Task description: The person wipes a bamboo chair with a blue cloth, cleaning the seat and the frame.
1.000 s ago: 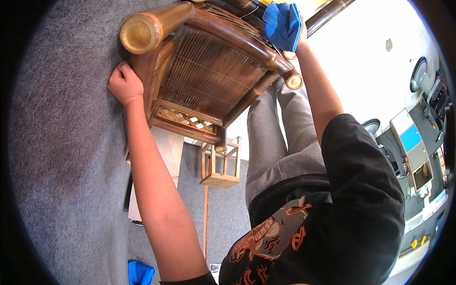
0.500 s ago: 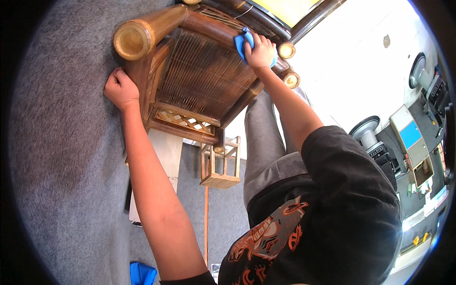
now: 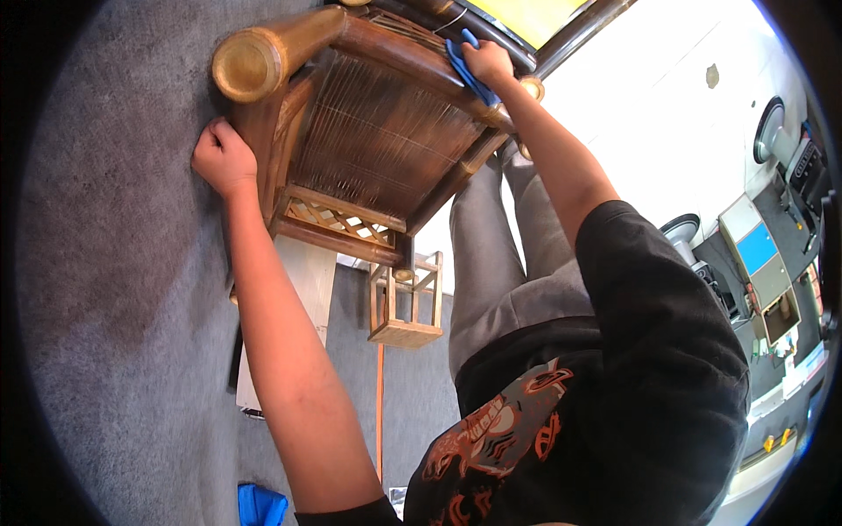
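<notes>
Nearest the camera, a black shirt (image 3: pixel 667 351) with a printed figure is worn, and 2 bare forearms (image 3: pixel 298 368) are extended. The left hand (image 3: pixel 225 159) is set against the side of a brown bamboo chair (image 3: pixel 386 131), its fingers curled in; whether any part is gripped cannot be told. By the right hand (image 3: pixel 488 61), a folded blue cloth (image 3: pixel 470 77) is held at the chair's upper rail, near its right corner. The chair is seen at a slant beyond the forearms, its lattice strip (image 3: pixel 340 223) exposed. Just below it in view, 1 small wooden frame (image 3: pixel 405 335) is seen. Farther off, a yellow panel (image 3: pixel 537 16) is edged by dark bamboo poles (image 3: pixel 586 37).
</notes>
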Available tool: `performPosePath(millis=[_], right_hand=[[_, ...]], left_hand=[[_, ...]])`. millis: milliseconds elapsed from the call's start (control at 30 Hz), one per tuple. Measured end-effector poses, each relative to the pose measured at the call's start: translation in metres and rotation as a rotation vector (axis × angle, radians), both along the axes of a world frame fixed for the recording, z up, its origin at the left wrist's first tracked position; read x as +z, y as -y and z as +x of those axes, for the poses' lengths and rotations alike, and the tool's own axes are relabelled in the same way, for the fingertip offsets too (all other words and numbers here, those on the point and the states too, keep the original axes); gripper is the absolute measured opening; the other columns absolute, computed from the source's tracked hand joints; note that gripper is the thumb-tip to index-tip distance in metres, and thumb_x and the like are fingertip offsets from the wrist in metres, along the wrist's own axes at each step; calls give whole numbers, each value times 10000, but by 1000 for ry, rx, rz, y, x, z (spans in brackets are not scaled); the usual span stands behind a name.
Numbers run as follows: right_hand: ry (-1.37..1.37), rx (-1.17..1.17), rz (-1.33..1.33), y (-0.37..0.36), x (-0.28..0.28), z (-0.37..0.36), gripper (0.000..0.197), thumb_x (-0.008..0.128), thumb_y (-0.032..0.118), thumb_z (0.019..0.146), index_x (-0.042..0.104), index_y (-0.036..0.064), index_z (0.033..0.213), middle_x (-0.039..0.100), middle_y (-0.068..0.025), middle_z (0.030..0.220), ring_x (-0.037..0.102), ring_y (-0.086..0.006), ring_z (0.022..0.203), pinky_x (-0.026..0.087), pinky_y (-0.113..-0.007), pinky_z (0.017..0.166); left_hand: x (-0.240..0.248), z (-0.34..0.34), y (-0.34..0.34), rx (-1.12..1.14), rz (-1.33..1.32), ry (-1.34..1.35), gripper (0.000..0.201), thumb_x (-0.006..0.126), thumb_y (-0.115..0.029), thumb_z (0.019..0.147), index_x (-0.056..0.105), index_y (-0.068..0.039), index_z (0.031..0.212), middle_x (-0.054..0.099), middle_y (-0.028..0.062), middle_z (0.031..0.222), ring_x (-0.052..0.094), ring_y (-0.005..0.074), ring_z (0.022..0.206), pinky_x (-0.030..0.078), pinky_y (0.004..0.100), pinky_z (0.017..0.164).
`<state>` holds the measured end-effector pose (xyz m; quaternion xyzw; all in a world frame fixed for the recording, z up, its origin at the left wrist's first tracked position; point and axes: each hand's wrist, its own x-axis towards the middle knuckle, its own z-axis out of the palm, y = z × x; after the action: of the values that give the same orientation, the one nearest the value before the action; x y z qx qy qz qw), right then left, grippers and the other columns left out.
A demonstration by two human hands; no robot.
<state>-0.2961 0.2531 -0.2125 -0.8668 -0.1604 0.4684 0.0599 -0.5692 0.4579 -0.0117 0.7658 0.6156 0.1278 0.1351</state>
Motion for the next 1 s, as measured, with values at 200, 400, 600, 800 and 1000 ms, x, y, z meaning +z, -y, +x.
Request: performPosePath(millis=[200, 400, 600, 800, 1000], right_hand=[[144, 152, 196, 47, 39, -16, 386, 505, 394, 796, 618, 81, 993, 633, -183, 928, 595, -345, 925, 430, -458, 841], [330, 226, 147, 32, 36, -29, 326, 512, 375, 812, 582, 96, 966, 620, -142, 923, 588, -312, 921, 384, -477, 846], [316, 253, 263, -21, 31, -39, 354, 490, 396, 823, 589, 98, 985, 631, -141, 930, 596, -293, 930, 376, -455, 850], [160, 201, 579, -120, 40, -45, 394, 499, 424, 789, 590, 99, 993, 652, -149, 888, 623, -307, 850, 427, -456, 799], [206, 322, 542, -154, 51, -68, 390, 517, 428, 775, 585, 113, 994, 658, -136, 861, 632, -297, 821, 437, -446, 793]], left_hand=[[2, 4, 0, 2, 47, 27, 289, 469, -221, 793, 622, 9, 710, 579, 207, 649, 566, 346, 562, 450, 389, 564], [2, 5, 0, 9, 35, 35, 275, 464, -204, 785, 615, 6, 692, 572, 200, 634, 557, 319, 538, 446, 374, 553], [1, 3, -2, 3, 6, 27, 281, 463, -204, 790, 615, 10, 692, 577, 197, 633, 562, 315, 541, 448, 371, 556], [3, 3, -1, 10, -18, 2, 284, 470, -211, 790, 627, 9, 705, 595, 196, 646, 579, 327, 563, 455, 378, 564], [0, 4, -3, -1, 11, 23, 282, 480, -220, 789, 648, 2, 742, 607, 200, 678, 591, 334, 590, 462, 376, 577]])
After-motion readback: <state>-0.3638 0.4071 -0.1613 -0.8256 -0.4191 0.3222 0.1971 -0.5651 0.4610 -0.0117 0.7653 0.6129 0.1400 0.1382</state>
